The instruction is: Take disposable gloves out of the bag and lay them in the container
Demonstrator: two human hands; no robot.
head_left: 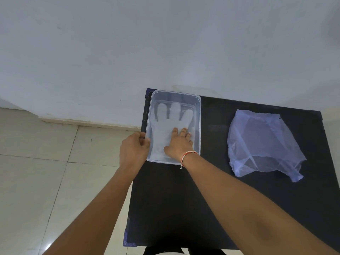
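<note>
A clear plastic container (pixel 197 115) stands at the far left of a black table (pixel 202 190). Inside it lies a translucent disposable glove (pixel 163 124), flat, with its fingers pointing away from me. My right hand (pixel 179 142) rests palm down on the glove inside the container, fingers spread. My left hand (pixel 133 148) grips the container's left rim near its front corner. A thin bluish plastic bag (pixel 263 142) lies crumpled on the right side of the table, apart from both hands.
The table's left edge runs just under the container, with beige floor tiles (pixel 36 181) below it. A pale wall (pixel 128 52) rises behind the table. A red and white thread is tied around my right wrist (pixel 187 155).
</note>
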